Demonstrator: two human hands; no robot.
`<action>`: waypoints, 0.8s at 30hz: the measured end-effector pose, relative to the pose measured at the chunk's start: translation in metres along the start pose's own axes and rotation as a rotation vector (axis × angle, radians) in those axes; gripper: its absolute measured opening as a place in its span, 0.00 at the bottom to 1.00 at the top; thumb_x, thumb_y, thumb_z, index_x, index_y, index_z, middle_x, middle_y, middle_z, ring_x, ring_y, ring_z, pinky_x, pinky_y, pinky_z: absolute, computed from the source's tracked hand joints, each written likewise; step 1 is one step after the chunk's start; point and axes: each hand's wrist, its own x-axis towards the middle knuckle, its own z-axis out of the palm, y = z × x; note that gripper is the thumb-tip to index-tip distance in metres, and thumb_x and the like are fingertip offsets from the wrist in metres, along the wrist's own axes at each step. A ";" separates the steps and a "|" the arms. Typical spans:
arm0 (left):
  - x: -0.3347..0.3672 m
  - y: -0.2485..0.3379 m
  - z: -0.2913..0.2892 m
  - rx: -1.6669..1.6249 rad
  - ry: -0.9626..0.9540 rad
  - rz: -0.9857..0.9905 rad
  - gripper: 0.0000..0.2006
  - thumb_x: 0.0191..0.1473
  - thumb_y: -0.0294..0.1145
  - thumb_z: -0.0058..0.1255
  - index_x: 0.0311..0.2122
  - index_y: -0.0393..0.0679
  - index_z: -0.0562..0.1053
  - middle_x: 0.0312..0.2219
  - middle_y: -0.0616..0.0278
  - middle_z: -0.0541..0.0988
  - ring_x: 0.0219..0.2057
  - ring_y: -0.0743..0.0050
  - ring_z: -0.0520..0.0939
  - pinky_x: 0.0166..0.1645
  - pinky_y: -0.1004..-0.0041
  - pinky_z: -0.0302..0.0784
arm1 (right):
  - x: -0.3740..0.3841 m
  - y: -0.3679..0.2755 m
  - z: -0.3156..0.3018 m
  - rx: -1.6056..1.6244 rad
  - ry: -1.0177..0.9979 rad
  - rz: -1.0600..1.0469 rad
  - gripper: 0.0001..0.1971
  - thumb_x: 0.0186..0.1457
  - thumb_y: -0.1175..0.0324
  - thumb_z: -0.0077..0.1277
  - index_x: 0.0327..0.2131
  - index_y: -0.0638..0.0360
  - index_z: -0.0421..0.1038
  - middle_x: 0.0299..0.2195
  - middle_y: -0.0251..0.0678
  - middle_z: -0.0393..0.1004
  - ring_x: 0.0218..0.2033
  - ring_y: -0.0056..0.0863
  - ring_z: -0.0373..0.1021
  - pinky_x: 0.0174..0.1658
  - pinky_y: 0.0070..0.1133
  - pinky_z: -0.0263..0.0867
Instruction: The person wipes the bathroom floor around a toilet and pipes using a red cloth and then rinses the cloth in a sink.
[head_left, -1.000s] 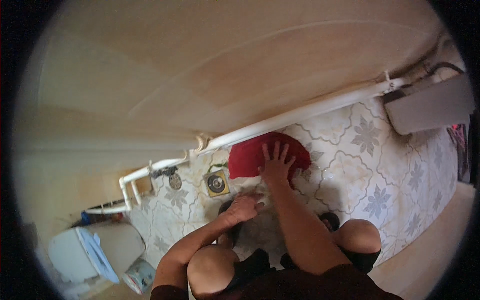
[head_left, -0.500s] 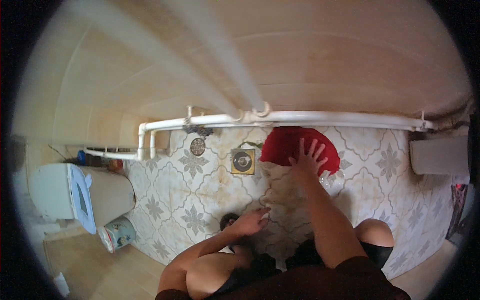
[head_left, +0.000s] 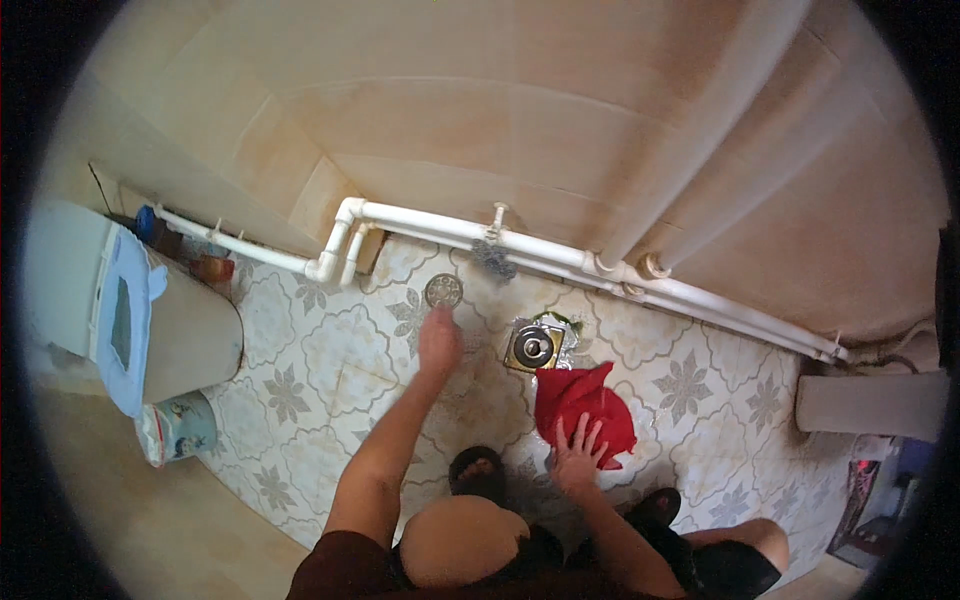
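Observation:
A bunched red cloth [head_left: 590, 395] lies on the patterned tile floor [head_left: 480, 400], just below a square brass-coloured floor drain [head_left: 533, 347]. My right hand [head_left: 577, 455] rests flat on its near part, fingers spread. The square drain and the tile around it shine wet, and a dark green strip [head_left: 562, 319] lies at its far edge. Further left, my left hand [head_left: 440, 340] reaches to a small round drain cover [head_left: 443, 291]. Its fingers are smeared and partly hidden, so I cannot tell if they touch the cover.
White pipes [head_left: 430, 220] run low along the wall, with a grey scrubbing-mesh clump [head_left: 492, 260] hanging from them. On the left stand a toilet [head_left: 180, 330] with a pale blue seat and a patterned bin [head_left: 180, 428]. A grey box-like object [head_left: 870, 405] stands at right.
The red cloth has been drawn nearer under my right hand and is more bunched. My left hand has gone forward and left to the round drain cover. The view has turned.

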 end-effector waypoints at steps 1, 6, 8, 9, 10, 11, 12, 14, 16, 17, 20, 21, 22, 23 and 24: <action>0.004 -0.025 0.015 -0.009 0.158 -0.009 0.23 0.42 0.25 0.46 0.48 0.36 0.65 0.43 0.42 0.69 0.45 0.46 0.69 0.49 0.58 0.66 | -0.001 -0.003 0.002 -0.021 -0.004 -0.006 0.34 0.52 0.56 0.41 0.61 0.43 0.43 0.63 0.51 0.29 0.61 0.61 0.29 0.52 0.61 0.37; 0.015 -0.035 0.021 0.187 0.106 0.070 0.23 0.48 0.37 0.46 0.51 0.44 0.66 0.51 0.43 0.64 0.56 0.45 0.59 0.58 0.50 0.52 | 0.000 0.002 0.014 -0.131 0.064 -0.025 0.34 0.50 0.52 0.41 0.61 0.40 0.44 0.62 0.53 0.34 0.60 0.63 0.37 0.50 0.61 0.44; 0.014 -0.003 0.023 0.201 0.039 0.060 0.24 0.49 0.40 0.46 0.52 0.44 0.65 0.52 0.44 0.63 0.57 0.47 0.57 0.58 0.48 0.50 | -0.002 0.009 0.012 -0.139 0.072 -0.007 0.34 0.50 0.52 0.42 0.61 0.39 0.43 0.62 0.52 0.34 0.60 0.62 0.36 0.50 0.61 0.44; 0.016 0.016 0.020 0.243 -0.016 0.047 0.26 0.49 0.43 0.45 0.53 0.45 0.64 0.54 0.46 0.62 0.58 0.48 0.56 0.58 0.46 0.47 | -0.002 0.009 0.006 -0.116 0.014 0.014 0.34 0.51 0.51 0.42 0.61 0.39 0.43 0.62 0.51 0.33 0.60 0.62 0.35 0.50 0.61 0.44; 0.016 0.025 0.025 0.237 -0.012 0.049 0.26 0.49 0.43 0.45 0.53 0.45 0.64 0.54 0.46 0.62 0.58 0.48 0.56 0.58 0.46 0.47 | 0.000 0.005 0.001 -0.088 -0.042 0.029 0.33 0.51 0.51 0.41 0.61 0.38 0.43 0.62 0.51 0.32 0.61 0.62 0.34 0.51 0.61 0.44; 0.012 0.035 0.035 0.234 0.007 0.085 0.26 0.49 0.43 0.45 0.54 0.46 0.63 0.55 0.47 0.61 0.59 0.49 0.54 0.59 0.46 0.45 | 0.001 0.003 -0.003 -0.096 -0.039 0.036 0.33 0.51 0.51 0.41 0.61 0.38 0.43 0.62 0.51 0.32 0.61 0.62 0.34 0.51 0.61 0.44; 0.011 0.045 0.044 0.232 0.026 0.122 0.27 0.50 0.44 0.44 0.55 0.47 0.63 0.56 0.48 0.60 0.60 0.50 0.53 0.59 0.45 0.42 | 0.002 0.000 -0.006 -0.063 -0.102 0.039 0.33 0.52 0.51 0.41 0.61 0.38 0.43 0.63 0.50 0.30 0.61 0.61 0.33 0.51 0.60 0.44; 0.016 0.074 0.050 0.136 -0.232 0.162 0.28 0.51 0.42 0.42 0.59 0.50 0.57 0.59 0.50 0.53 0.62 0.49 0.47 0.62 0.47 0.33 | 0.004 -0.003 -0.013 0.006 -0.209 0.072 0.32 0.53 0.49 0.40 0.61 0.37 0.43 0.63 0.48 0.26 0.61 0.61 0.29 0.52 0.60 0.42; 0.015 0.095 0.053 0.077 -0.295 0.228 0.28 0.51 0.40 0.42 0.59 0.50 0.57 0.59 0.51 0.54 0.62 0.49 0.46 0.62 0.47 0.32 | 0.006 -0.008 -0.020 0.042 -0.227 0.096 0.32 0.53 0.49 0.40 0.61 0.37 0.43 0.63 0.47 0.26 0.61 0.60 0.29 0.53 0.59 0.41; 0.009 0.104 0.053 0.103 -0.245 0.369 0.27 0.51 0.39 0.42 0.58 0.49 0.57 0.59 0.51 0.55 0.62 0.50 0.48 0.62 0.47 0.35 | 0.005 -0.008 -0.020 0.091 -0.246 0.113 0.32 0.53 0.49 0.40 0.61 0.37 0.43 0.63 0.47 0.26 0.61 0.60 0.29 0.53 0.59 0.40; -0.029 0.131 0.048 0.127 -0.378 0.714 0.22 0.48 0.32 0.45 0.51 0.42 0.66 0.52 0.54 0.65 0.56 0.52 0.61 0.60 0.56 0.52 | 0.000 -0.007 -0.009 0.121 -0.160 0.161 0.32 0.53 0.51 0.40 0.60 0.36 0.44 0.63 0.44 0.27 0.62 0.58 0.30 0.54 0.59 0.38; -0.052 0.135 0.049 -0.433 -0.527 0.537 0.19 0.46 0.32 0.48 0.46 0.40 0.70 0.50 0.55 0.68 0.54 0.55 0.65 0.60 0.58 0.54 | 0.001 -0.007 -0.008 0.142 -0.120 0.197 0.31 0.53 0.51 0.40 0.60 0.36 0.45 0.64 0.43 0.27 0.62 0.57 0.30 0.54 0.59 0.38; -0.084 0.108 0.065 -0.283 -0.274 0.921 0.19 0.48 0.35 0.47 0.46 0.40 0.70 0.50 0.54 0.68 0.55 0.58 0.64 0.61 0.59 0.53 | 0.004 -0.023 -0.014 0.121 -0.145 0.233 0.28 0.54 0.57 0.40 0.59 0.41 0.50 0.64 0.42 0.31 0.63 0.51 0.32 0.55 0.55 0.40; -0.105 0.097 0.077 -0.303 -0.463 1.027 0.22 0.49 0.36 0.46 0.50 0.40 0.67 0.52 0.55 0.66 0.57 0.59 0.61 0.62 0.61 0.50 | 0.006 -0.030 -0.012 0.120 -0.151 0.220 0.28 0.54 0.57 0.40 0.59 0.41 0.50 0.64 0.42 0.31 0.63 0.51 0.32 0.55 0.55 0.40; -0.109 0.095 0.067 -0.187 -0.397 1.139 0.22 0.49 0.37 0.47 0.50 0.41 0.67 0.52 0.56 0.67 0.58 0.57 0.60 0.62 0.61 0.50 | 0.006 -0.030 -0.008 0.196 -0.121 0.243 0.29 0.53 0.57 0.41 0.59 0.45 0.50 0.64 0.43 0.31 0.63 0.52 0.31 0.55 0.54 0.40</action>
